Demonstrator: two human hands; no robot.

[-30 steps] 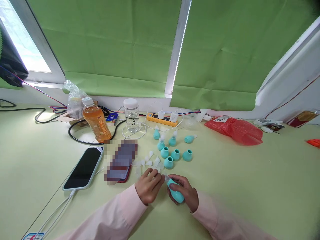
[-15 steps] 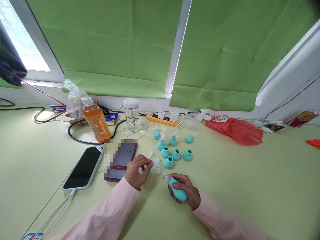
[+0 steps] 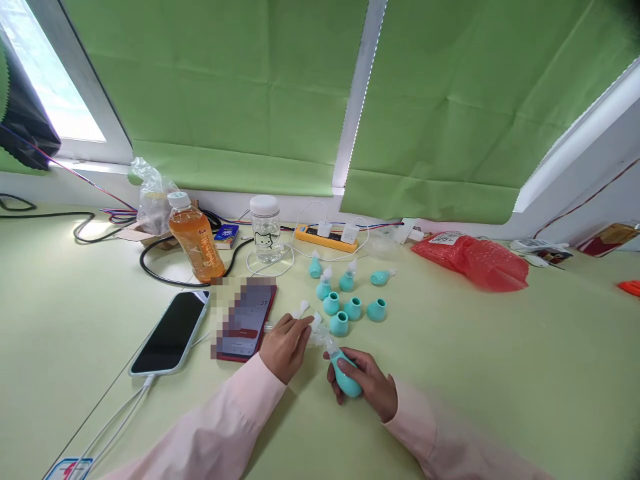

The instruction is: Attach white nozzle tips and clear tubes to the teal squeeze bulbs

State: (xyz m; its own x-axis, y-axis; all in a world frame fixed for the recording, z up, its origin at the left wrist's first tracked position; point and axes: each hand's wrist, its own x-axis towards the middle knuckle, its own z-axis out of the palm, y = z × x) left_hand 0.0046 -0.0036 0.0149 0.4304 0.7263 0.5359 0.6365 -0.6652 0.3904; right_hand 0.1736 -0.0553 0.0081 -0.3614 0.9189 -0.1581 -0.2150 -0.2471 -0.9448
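My right hand (image 3: 367, 380) is wrapped round a teal squeeze bulb (image 3: 346, 377), whose clear nozzle (image 3: 331, 344) points up and left. Just left of that nozzle, my left hand (image 3: 286, 347) has its fingers drawn together, fingertips at a small pile of clear plastic tips (image 3: 317, 333). What it pinches, if anything, is hidden. A short clear piece (image 3: 269, 327) shows by its knuckles, held or lying behind I cannot tell. Beyond the hands stand several open-necked teal bulbs (image 3: 339, 325). Farther back are teal bulbs with clear tips fitted (image 3: 347, 280), one lying on its side (image 3: 381, 277).
Left of my hands lie a phone with a red edge (image 3: 245, 327) and a charging phone (image 3: 171, 333). Behind them stand an orange drink bottle (image 3: 197, 241) and a clear jar (image 3: 266, 233). A power strip (image 3: 325, 239) and red plastic bag (image 3: 473, 263) lie along the back.
My left hand has moved slightly right and its fingertips now reach the clear tips. My right hand has shifted a little left and tilted the bulb more upright.
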